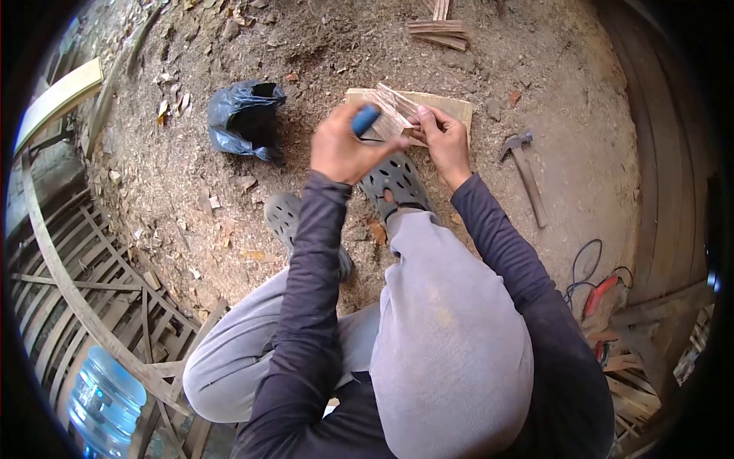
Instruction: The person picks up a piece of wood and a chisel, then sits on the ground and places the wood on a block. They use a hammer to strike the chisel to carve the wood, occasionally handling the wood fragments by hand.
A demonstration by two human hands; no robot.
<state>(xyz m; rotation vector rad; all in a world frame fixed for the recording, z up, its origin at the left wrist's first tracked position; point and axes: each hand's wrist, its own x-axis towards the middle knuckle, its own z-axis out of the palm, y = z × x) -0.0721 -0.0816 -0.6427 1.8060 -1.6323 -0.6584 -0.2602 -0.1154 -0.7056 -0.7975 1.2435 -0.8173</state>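
Observation:
My left hand (336,145) is closed on a blue-handled tool (365,120); its working end cannot be made out. The thumb of that hand reaches toward the near end of some thin, reddish-brown wooden strips (392,109). Pinched between the fingers of my right hand (446,145), these strips are tilted over a flat, pale board (456,109) on the ground. The grey clog (394,180) on one foot is just below the board. A claw hammer (526,172) lies on the dirt to the right of my right hand.
A dark plastic bag (225,118) stands open on the left. More wooden strips (440,30) lie at the top. On the right are a red-handled tool (600,294) and a dark cord (577,275). A slatted wooden frame (57,275) and a blue water jug (107,394) occupy the lower left.

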